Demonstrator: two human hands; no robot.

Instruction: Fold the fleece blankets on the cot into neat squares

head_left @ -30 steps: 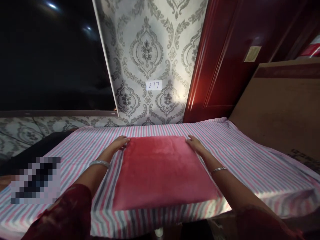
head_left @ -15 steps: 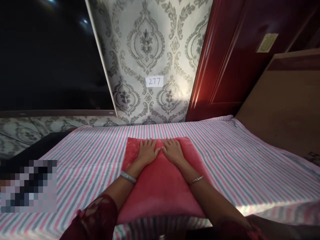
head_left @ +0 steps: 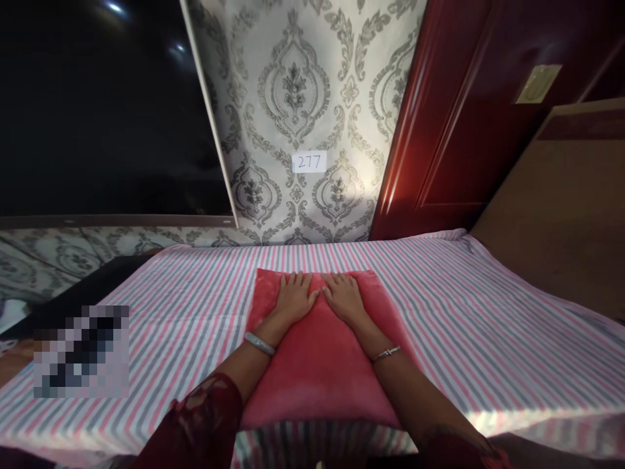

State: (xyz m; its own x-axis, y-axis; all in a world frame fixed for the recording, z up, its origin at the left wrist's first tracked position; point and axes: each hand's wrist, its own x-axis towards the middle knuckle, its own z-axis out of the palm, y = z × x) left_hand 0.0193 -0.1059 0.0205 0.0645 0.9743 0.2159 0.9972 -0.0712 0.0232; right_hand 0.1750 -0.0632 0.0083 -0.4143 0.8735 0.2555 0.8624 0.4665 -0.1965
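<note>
A red plush cushion (head_left: 319, 371) lies flat on a striped cloth (head_left: 454, 326) in front of me. My left hand (head_left: 294, 298) rests palm down on the cushion's far left part, fingers spread and pointing away from me. Beside it, my right hand (head_left: 344, 299) lies flat on the far right part, also with fingers apart. The two thumbs point toward each other with a small gap between them. Neither hand grasps anything. A bracelet sits on each wrist.
A large dark television screen (head_left: 107, 124) stands at the back left. Patterned wallpaper bears a paper label (head_left: 309, 161) reading 277. A dark red wooden door (head_left: 454, 130) and a brown cardboard panel (head_left: 561, 215) are at right. A blurred patch (head_left: 83, 355) covers something at left.
The whole view has shifted slightly, so everything appears a little further right. Both hands stay flat on the cushion in about the same place.
</note>
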